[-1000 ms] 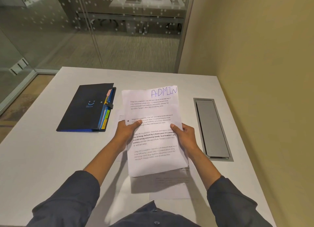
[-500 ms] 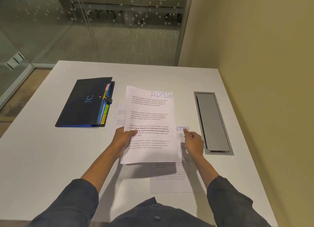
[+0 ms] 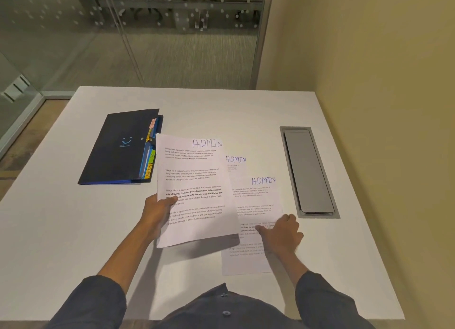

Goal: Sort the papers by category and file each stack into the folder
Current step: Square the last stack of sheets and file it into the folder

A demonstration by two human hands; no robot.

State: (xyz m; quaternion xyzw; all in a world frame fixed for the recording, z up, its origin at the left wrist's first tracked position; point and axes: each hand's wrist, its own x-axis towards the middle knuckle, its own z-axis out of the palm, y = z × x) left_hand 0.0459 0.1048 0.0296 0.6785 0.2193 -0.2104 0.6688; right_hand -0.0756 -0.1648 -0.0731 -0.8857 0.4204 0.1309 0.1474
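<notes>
My left hand [image 3: 157,211] grips the left edge of a stack of white sheets [image 3: 194,180] headed ADMIN, raised a little above the white table [image 3: 61,230]. To its right a single ADMIN sheet [image 3: 256,205] lies flat, and my right hand [image 3: 280,232] rests on its lower right part with fingers spread. A further ADMIN sheet [image 3: 236,163] peeks out behind the held stack. The dark folder [image 3: 120,148] lies closed at the left, with coloured tabs [image 3: 150,161] along its right edge.
A grey metal cable hatch [image 3: 307,171] is set into the table at the right. A yellow wall runs along the right side, and a glass partition stands beyond the far edge.
My right hand let go of the stack, moved right and laid an ADMIN sheet flat on the table. The stack shifted left, held by my left hand alone.
</notes>
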